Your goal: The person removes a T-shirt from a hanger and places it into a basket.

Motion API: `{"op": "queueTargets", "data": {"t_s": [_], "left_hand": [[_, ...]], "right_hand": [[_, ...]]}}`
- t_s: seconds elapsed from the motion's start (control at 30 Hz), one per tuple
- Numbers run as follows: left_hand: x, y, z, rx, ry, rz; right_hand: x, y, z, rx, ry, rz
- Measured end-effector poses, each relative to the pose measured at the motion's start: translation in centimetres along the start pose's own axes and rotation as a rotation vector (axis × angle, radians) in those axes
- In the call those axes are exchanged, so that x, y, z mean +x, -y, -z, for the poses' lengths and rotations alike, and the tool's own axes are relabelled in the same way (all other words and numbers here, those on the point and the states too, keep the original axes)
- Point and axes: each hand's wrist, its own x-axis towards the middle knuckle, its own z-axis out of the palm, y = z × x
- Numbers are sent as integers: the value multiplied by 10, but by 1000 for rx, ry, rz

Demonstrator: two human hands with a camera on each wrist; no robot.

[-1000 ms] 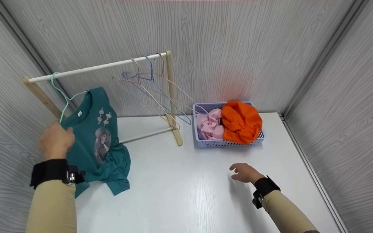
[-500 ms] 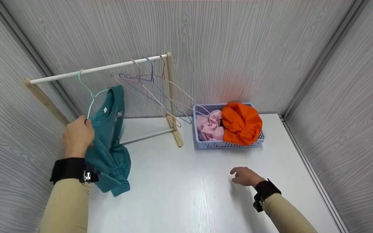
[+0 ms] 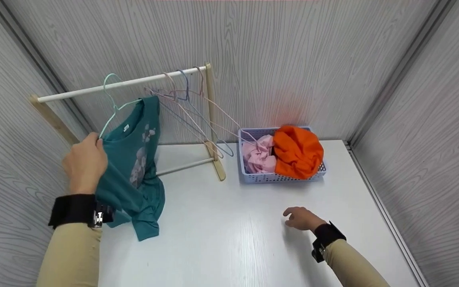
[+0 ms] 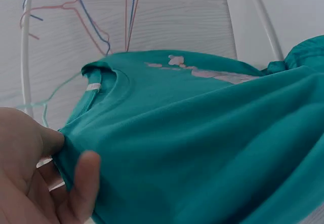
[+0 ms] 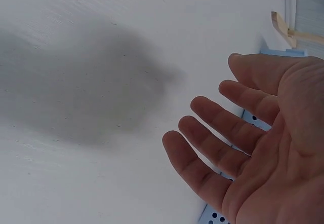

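Note:
A teal shirt (image 3: 130,159) with a printed front hangs on a mint-green hanger (image 3: 114,107). My left hand (image 3: 85,161) pinches the shirt's near shoulder, at that end of the hanger. In the left wrist view, the thumb and fingers grip the shirt cloth (image 4: 152,143) at the shoulder edge. The hanger's hook rises above the white rail (image 3: 138,81) and overlaps it in the head view. My right hand (image 3: 302,218) hovers over the white table with loosely bent fingers and holds nothing; the right wrist view shows its palm (image 5: 263,173).
Several bare wire hangers, pink and blue (image 3: 187,85), hang at the right end of the rail. A lavender basket (image 3: 281,179) holds pink cloth (image 3: 259,157) and orange cloth (image 3: 298,151). The rack's wooden foot (image 3: 218,169) stands left of the basket. Grey wood-grain walls enclose the table.
My left hand has slid the shirt and hanger rightward along the rail. In the last half second the hanger's hook has risen, and the hand has shifted slightly left. The right hand stays almost still.

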Motion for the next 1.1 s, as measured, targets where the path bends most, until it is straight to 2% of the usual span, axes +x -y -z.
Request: {"op": "queueTargets", "data": {"t_s": [0.13, 0.27, 0.4, 0.5, 0.6, 0.73, 0.83, 1.1], "left_hand": [[-5, 9, 6, 21, -14, -28], [-9, 18, 4, 16, 5, -87], [-9, 20, -1, -12, 87, -174], [-7, 16, -6, -37, 161, -261], [-8, 7, -11, -63, 230, -320], [-10, -10, -17, -99, 282, -370], [-11, -25, -24, -114, 285, -404], [-16, -72, -56, -187, 258, -497]], "right_hand": [[0, 0, -2, 13, 8, -12], [0, 1, -2, 26, 15, -26], [1, 4, 2, 20, 15, -13], [1, 6, 5, 18, -2, 24], [2, 10, 10, 33, -49, 89], [3, 21, 24, 73, -138, 200], [1, 36, 38, 110, -211, 275], [-18, 88, 70, 175, -433, 351]]}}
